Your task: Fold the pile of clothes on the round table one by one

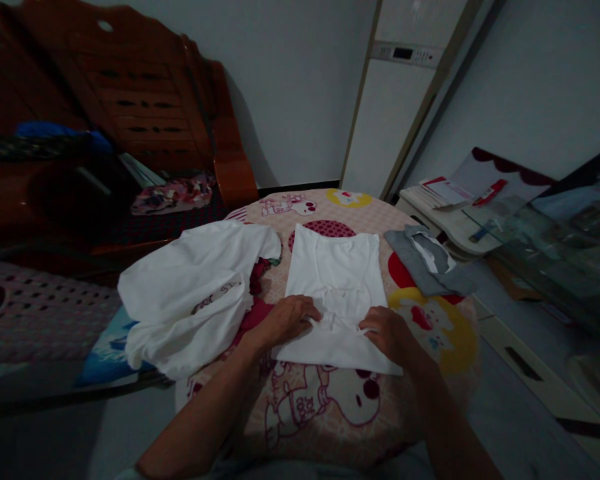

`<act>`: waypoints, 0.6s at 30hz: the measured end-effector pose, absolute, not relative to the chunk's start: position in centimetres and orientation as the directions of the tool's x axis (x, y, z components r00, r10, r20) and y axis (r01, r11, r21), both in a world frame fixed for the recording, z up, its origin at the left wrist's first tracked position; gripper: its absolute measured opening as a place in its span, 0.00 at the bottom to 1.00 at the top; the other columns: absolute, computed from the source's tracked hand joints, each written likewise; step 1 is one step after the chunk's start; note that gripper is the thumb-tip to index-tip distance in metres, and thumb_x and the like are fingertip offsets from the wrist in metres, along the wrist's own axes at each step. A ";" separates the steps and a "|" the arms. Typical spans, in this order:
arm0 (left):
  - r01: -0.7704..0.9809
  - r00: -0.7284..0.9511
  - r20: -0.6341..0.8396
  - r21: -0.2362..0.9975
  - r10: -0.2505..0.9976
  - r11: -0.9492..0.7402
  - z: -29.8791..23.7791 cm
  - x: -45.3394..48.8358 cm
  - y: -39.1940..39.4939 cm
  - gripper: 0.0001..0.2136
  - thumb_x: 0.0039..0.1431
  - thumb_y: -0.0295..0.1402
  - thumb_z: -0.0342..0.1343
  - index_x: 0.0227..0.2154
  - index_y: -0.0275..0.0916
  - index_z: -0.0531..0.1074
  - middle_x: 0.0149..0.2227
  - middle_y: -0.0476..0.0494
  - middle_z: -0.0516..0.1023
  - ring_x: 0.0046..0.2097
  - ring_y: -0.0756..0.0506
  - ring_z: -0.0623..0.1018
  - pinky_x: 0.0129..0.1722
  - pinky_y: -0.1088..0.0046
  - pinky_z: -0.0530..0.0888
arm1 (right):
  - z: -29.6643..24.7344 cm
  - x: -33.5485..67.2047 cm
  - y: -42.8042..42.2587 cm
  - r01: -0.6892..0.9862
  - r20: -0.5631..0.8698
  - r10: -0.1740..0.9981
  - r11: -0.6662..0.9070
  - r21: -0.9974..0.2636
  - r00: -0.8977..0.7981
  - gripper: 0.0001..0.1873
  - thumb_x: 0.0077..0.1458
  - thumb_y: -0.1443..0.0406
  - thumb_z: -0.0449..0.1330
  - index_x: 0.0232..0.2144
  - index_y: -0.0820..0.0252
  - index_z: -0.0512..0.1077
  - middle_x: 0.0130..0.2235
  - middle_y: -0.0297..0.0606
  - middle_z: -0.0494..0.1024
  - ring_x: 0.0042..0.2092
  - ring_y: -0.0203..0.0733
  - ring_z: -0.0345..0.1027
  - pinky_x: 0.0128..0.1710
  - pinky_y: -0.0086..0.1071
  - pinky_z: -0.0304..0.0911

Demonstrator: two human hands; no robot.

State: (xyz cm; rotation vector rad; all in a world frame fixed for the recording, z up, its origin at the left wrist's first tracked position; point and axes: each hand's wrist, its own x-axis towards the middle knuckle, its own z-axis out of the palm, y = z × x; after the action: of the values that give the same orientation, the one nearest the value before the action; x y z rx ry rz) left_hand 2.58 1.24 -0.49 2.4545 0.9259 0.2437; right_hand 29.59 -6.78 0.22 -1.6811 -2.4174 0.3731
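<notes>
A white shirt (347,260) lies in a folded, roughly rectangular shape on the patterned tablecloth (320,440). My left hand (295,317) is closed on the left end of a gathered fold in the shirt's lower half. Opposite it, my right hand (383,327) pinches the right end of the same fold. Between the two hands the fabric is bunched into small creases. Left of the shirt sits a loose heap of white clothing (195,267) with dark print on part of it. A grey folded garment (405,257) with a white patch rests at the right.
A wooden bench (140,100) with a flowered cloth (175,193) on it stands at back left. A woven chair (40,310) is at the left. On the right are a cabinet (515,360) and a glass shelf (540,233); a tall white appliance (385,113) stands behind.
</notes>
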 end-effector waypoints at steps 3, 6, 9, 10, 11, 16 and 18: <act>0.545 0.772 0.002 0.513 0.636 -0.663 -0.3 2.6 1.1 0.12 0.58 0.25 0.55 0.42 0.43 0.79 0.40 0.45 0.79 0.41 0.46 0.77 0.42 0.73 0.71 | 0.4 29.5 -6.6 0.898 0.016 0.946 0.314 -0.309 -0.325 0.12 0.52 0.74 0.57 0.33 0.57 0.79 0.35 0.41 0.78 0.39 0.44 0.70 0.41 0.35 0.63; 0.493 0.787 0.066 0.530 0.614 -0.690 1.5 2.6 1.7 0.10 0.64 0.30 0.52 0.43 0.42 0.78 0.40 0.45 0.78 0.41 0.47 0.77 0.41 0.74 0.71 | 1.3 29.7 -5.9 0.890 0.143 0.950 0.310 -0.335 -0.277 0.14 0.53 0.73 0.54 0.36 0.57 0.78 0.36 0.42 0.79 0.41 0.44 0.71 0.42 0.35 0.65; 0.471 0.770 0.158 0.513 0.618 -0.718 4.2 2.6 3.6 0.11 0.65 0.32 0.51 0.45 0.42 0.77 0.41 0.44 0.77 0.42 0.48 0.77 0.42 0.74 0.70 | 3.0 29.9 -4.3 0.887 0.325 0.926 0.307 -0.346 -0.194 0.16 0.56 0.71 0.51 0.39 0.58 0.77 0.38 0.43 0.79 0.42 0.45 0.72 0.45 0.35 0.66; 0.478 0.757 0.187 0.493 0.626 -0.727 5.0 2.8 4.5 0.11 0.65 0.32 0.51 0.44 0.41 0.76 0.42 0.43 0.77 0.42 0.47 0.77 0.43 0.74 0.70 | 3.7 30.0 -3.5 0.890 0.370 0.914 0.301 -0.341 -0.168 0.16 0.56 0.70 0.51 0.39 0.58 0.77 0.38 0.43 0.79 0.42 0.45 0.72 0.45 0.35 0.66; 0.497 0.740 0.211 0.468 0.639 -0.731 5.6 3.0 5.6 0.10 0.65 0.32 0.51 0.44 0.41 0.76 0.42 0.43 0.77 0.43 0.47 0.77 0.44 0.73 0.70 | 4.3 30.1 -2.5 0.896 0.398 0.905 0.295 -0.331 -0.150 0.16 0.56 0.70 0.51 0.40 0.59 0.77 0.39 0.43 0.80 0.42 0.45 0.72 0.46 0.35 0.66; 0.668 0.654 0.153 0.343 0.740 -0.661 5.0 4.8 10.7 0.11 0.61 0.28 0.53 0.44 0.38 0.76 0.44 0.41 0.78 0.46 0.43 0.77 0.47 0.69 0.71 | 4.8 30.4 2.6 0.958 0.280 0.949 0.204 -0.200 -0.144 0.15 0.57 0.69 0.53 0.42 0.59 0.78 0.45 0.43 0.81 0.46 0.46 0.73 0.50 0.34 0.64; 0.705 0.637 0.101 0.324 0.764 -0.631 3.7 5.4 12.1 0.11 0.60 0.27 0.54 0.44 0.38 0.76 0.44 0.40 0.79 0.47 0.43 0.77 0.48 0.68 0.71 | 4.1 30.4 4.2 0.974 0.167 0.974 0.179 -0.140 -0.155 0.15 0.58 0.69 0.54 0.44 0.58 0.78 0.46 0.42 0.81 0.47 0.46 0.74 0.50 0.35 0.64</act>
State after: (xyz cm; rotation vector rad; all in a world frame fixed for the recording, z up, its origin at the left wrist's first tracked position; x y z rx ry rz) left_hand 5.45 12.07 3.73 2.6047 1.1924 0.3353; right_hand 30.41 4.18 4.12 -1.8841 -2.2338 -0.0011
